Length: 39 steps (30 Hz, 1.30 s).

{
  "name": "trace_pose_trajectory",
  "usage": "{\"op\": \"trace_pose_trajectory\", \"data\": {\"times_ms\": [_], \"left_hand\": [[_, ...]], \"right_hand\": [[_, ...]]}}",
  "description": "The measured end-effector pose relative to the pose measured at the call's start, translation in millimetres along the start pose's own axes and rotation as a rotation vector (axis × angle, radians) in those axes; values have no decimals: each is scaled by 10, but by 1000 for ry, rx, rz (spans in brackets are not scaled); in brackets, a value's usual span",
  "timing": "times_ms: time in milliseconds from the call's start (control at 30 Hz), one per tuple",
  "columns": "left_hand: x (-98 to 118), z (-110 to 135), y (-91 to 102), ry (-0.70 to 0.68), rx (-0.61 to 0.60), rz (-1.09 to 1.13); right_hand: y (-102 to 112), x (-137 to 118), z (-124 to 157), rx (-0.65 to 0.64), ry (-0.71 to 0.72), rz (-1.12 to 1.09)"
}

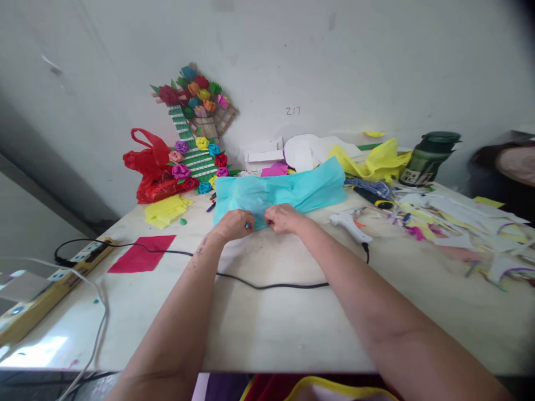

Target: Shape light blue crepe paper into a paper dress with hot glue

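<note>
A sheet of turquoise crepe paper (pixel 292 192) lies across the middle of the table, with a paler, bulging patch on its left half. My left hand (pixel 236 224) has its fingers curled shut on the paper's near edge. Close beside it, my right hand (pixel 282 218) pinches the same edge, a small gap away. The fingertips of both hands are partly hidden. To the right of my right hand rests a white glue gun (pixel 350 225), its black cord (pixel 271 287) running under my forearms.
A yellow power strip (pixel 58 284) lies along the left edge, near a red paper square (pixel 142 254) and yellow paper (pixel 167 211). Behind stand a paper-flower craft (pixel 196 133) and a red plastic bag (pixel 152 167). At right are a utility knife (pixel 371 196), paper scraps (pixel 455 228) and a green bottle (pixel 430 159).
</note>
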<state>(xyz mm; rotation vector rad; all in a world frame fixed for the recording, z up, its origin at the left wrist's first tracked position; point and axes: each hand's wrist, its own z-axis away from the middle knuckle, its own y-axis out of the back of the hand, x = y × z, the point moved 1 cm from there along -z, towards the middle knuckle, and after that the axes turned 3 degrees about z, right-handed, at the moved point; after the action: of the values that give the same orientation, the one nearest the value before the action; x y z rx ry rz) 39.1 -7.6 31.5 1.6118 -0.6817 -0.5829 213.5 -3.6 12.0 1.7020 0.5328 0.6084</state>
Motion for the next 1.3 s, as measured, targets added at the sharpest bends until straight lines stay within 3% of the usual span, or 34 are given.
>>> {"op": "trace_pose_trajectory", "data": {"times_ms": [500, 700, 767, 867, 1000, 1100, 1300], "left_hand": [[14, 10, 21, -50, 16, -44], [66, 16, 41, -22, 3, 3], [73, 17, 54, 16, 57, 28], [48, 4, 67, 63, 238, 18], [-6, -51, -7, -28, 444, -80], [-31, -117, -131, -81, 470, -151], [-32, -248, -259, -110, 413, -198]], "right_hand": [[-8, -11, -17, -49, -55, -54], [12, 76, 8, 54, -215, -136], [7, 120, 18, 80, -266, -155], [-1, 157, 21, 53, -319, -163], [11, 151, 12, 26, -349, -164], [20, 146, 8, 39, -378, -169], [34, 170, 14, 9, -464, -187]]}}
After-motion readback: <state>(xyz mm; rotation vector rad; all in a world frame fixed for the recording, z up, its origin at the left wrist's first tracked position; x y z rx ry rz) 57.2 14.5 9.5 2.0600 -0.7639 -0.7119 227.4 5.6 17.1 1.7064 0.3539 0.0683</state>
